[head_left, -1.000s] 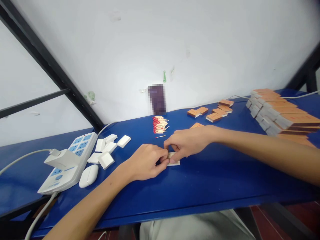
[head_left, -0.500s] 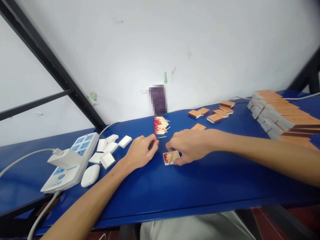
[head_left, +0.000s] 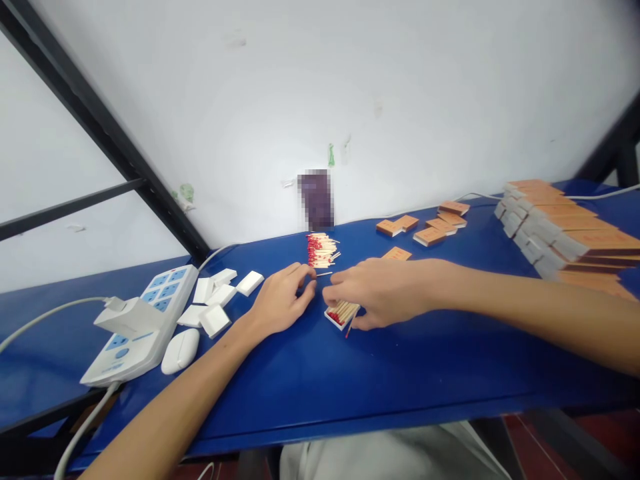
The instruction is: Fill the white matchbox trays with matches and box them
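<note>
My right hand (head_left: 383, 290) arches over a small white matchbox tray (head_left: 336, 320) full of red-headed matches, fingers on its far side and thumb at its near right. One loose match (head_left: 349, 327) sticks out past the tray's edge beside the thumb. My left hand (head_left: 284, 299) rests on the table to the left, fingers curled, thumb and index finger apart. At its index fingertip lies a single match (head_left: 324, 273); whether the finger presses on it I cannot tell. Beyond both hands is a pile of red-headed matches (head_left: 323, 251).
White empty-looking trays (head_left: 216, 320) lie at left beside a white earphone case (head_left: 181, 351) and a power strip (head_left: 165, 300) with a plugged-in charger. Orange matchboxes (head_left: 430, 236) lie at the back right; a large stack (head_left: 575, 227) stands farther right on the blue table (head_left: 400, 373).
The tray has turned slightly under my right hand, whose fingers have shifted left over it. The loose match moved from across the tray to its near right edge. My left hand barely moved.
</note>
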{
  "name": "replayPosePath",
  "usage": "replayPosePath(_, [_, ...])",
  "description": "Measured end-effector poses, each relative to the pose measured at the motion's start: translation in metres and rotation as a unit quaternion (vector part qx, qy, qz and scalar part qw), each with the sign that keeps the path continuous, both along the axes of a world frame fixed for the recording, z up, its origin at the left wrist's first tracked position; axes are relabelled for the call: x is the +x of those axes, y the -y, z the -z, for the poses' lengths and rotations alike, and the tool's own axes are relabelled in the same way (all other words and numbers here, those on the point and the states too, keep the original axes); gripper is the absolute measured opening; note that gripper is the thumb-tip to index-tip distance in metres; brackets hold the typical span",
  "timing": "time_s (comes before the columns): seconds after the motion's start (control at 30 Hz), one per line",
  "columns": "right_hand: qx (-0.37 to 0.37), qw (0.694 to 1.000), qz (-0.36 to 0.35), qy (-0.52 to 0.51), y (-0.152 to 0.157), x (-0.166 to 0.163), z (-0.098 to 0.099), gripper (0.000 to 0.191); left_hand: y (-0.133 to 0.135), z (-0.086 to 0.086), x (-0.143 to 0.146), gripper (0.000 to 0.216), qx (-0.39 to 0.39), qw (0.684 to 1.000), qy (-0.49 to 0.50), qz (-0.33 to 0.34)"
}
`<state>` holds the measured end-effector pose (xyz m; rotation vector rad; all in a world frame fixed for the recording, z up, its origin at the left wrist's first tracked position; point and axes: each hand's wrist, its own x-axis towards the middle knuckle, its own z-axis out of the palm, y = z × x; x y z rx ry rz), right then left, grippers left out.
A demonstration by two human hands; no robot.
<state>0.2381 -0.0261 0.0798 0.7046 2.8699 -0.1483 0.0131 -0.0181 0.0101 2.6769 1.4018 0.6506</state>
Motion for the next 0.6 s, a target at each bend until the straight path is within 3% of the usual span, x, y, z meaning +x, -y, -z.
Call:
replayPosePath(0.1, [-0.048,0.999,-0.023,0.002,0.0005,-0.0012,0.0015,0.016,-0.0003,-0.0006,0.0,0.017,0.001,1.0,-0.004,0.002])
replayPosePath(0.27, [-0.088,0.996,-0.022,-0.023,-0.001,-0.0002,0.0023,0.016,-0.0001,-0.0016,0.0005,0.019,-0.007,1.0,-0.01,0.003])
replayPosePath(0.47, [-0.097,0.995,-0.02,-0.024,-0.0015,0.0019,0.0009,0.015,-0.0002,-0.002,0.0015,0.019,-0.009,1.0,-0.011,0.003])
replayPosePath(0.6, [-0.042,0.999,-0.026,0.02,0.0014,0.0013,0.0016,0.018,0.0006,-0.0026,0.0025,0.02,-0.008,1.0,-0.013,0.013])
